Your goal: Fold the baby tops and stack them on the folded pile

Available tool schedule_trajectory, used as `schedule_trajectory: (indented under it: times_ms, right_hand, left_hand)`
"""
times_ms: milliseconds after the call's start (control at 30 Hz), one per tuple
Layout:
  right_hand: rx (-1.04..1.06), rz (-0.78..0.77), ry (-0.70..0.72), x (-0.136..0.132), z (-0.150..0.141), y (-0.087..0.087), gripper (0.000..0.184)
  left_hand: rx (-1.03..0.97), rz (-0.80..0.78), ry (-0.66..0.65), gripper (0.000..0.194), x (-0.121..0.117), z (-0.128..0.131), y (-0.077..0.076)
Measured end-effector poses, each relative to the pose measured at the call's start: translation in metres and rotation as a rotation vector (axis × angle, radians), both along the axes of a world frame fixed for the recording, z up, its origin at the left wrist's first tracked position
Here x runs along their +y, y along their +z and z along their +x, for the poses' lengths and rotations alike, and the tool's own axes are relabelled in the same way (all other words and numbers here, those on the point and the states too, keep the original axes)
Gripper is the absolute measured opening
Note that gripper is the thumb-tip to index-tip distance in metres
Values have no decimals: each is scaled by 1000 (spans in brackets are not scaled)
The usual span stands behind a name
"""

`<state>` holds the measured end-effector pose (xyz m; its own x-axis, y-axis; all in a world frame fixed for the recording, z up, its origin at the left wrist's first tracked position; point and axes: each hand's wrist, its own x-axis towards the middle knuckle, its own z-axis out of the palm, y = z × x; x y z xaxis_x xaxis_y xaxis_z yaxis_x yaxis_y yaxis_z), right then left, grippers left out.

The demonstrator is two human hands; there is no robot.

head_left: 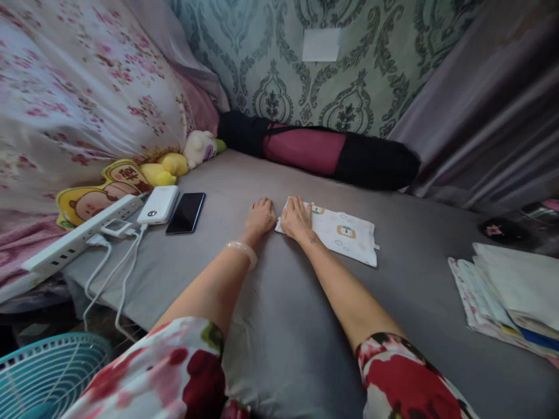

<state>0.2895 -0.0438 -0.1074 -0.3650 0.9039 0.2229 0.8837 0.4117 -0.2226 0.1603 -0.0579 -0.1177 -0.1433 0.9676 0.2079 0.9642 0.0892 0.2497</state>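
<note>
A white folded cloth (356, 235) with orange animal prints and ring shapes lies flat on the grey bed sheet. On its left end rests my right hand (297, 220), palm down, the fingers stretched forward and close together. My left hand (261, 216), with a pale bangle (243, 251) at the wrist, lies palm down on the sheet just left of the cloth. Its fingers point forward, slightly bent, and its thumb side is near the cloth's left edge. Neither hand lifts anything. The undersides of both hands are hidden.
A black phone (186, 213), a white power bank (159, 205) and a power strip (87, 233) with cables lie left. Plush toys (163, 170) sit behind them. A long black and maroon bag (305, 150) lines the wall. Folded cloths (515, 291) are at right; a teal fan (52, 372) stands lower left.
</note>
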Motion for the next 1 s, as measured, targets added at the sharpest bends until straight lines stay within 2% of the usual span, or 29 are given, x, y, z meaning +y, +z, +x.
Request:
schedule_trajectory:
  times_ms: [233,467,567,833,1000]
  right_hand:
    - [40,-20,14,-2,-6,-9,55]
    - [51,-111,41,4,-1,-5,53]
    - [54,-104,30,6,15,-1,53]
    - [-48,-74,-141,-1,86,8,53]
    - [-86,-77,-132,-7,90,4,56]
  left_hand:
    - [-44,15,2,34,-3,1,5]
    - [-51,19,-26,34,-4,1,7]
    - [-46,23,-29,35,-3,1,6]
    - [-40,12,-54,39,-2,2,4]
    - [-38,5,-49,40,-2,2,3]
